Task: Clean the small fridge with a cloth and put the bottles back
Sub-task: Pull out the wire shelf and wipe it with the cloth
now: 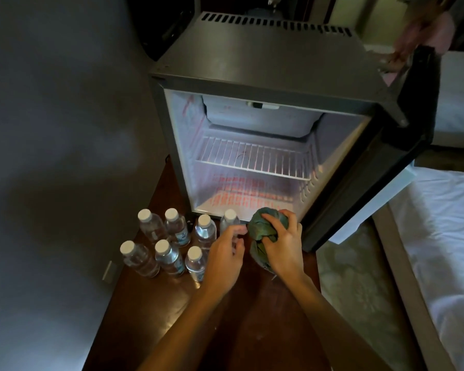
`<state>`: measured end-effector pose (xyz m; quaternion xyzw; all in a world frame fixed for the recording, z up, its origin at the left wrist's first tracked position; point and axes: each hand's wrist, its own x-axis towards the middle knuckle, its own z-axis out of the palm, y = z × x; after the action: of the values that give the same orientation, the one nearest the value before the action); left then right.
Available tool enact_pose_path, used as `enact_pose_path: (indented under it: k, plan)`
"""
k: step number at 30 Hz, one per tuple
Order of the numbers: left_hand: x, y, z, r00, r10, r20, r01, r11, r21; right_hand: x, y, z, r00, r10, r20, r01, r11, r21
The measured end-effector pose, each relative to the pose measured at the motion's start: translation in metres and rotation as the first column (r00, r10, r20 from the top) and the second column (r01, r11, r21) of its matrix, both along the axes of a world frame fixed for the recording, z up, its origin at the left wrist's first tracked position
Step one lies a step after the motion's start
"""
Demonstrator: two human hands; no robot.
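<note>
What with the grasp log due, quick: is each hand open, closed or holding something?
Left hand: open, fingers loosely curled, holding nothing.
Right hand: closed around the bunched green cloth.

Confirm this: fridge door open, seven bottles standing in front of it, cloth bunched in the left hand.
Wrong hand. The head view shows the right hand gripping the bunched cloth; the left hand hovers by the bottles. The rest stands: the fridge door is open, and seven bottles stand in front of it.
</note>
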<state>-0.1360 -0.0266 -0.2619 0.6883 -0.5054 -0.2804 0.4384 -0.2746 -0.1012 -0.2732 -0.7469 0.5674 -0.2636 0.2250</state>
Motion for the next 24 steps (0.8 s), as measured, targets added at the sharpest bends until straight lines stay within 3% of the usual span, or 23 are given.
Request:
enact_pose_path:
  k: [8,16,19,21,24]
  plan:
    - [-0.005,-0.040,0.016,0.999,0.036,0.023,-0.035,0.998,-0.046,-0.001,-0.062,0.034,0.995,-0.010,0.099,0.020,0.995,-0.099]
    - [0.011,-0.054,0.016,0.997,0.077,0.007,-0.077,0.996,-0.038,0.011,-0.052,0.018,0.991,-0.036,0.131,0.039,0.999,-0.019]
    - [0.017,-0.070,0.015,0.990,0.099,-0.102,-0.104,0.994,-0.043,0.007,-0.046,0.023,0.990,-0.062,0.126,0.067,0.997,-0.031]
    - [0.021,-0.086,0.019,0.954,0.130,-0.269,-0.135,0.991,-0.001,0.004,-0.055,0.036,0.991,-0.076,0.112,0.085,0.993,-0.079]
    - [0.027,-0.109,0.027,0.803,0.218,-0.554,-0.156,0.975,0.158,0.002,-0.078,0.061,0.994,-0.084,0.062,0.092,0.986,-0.136]
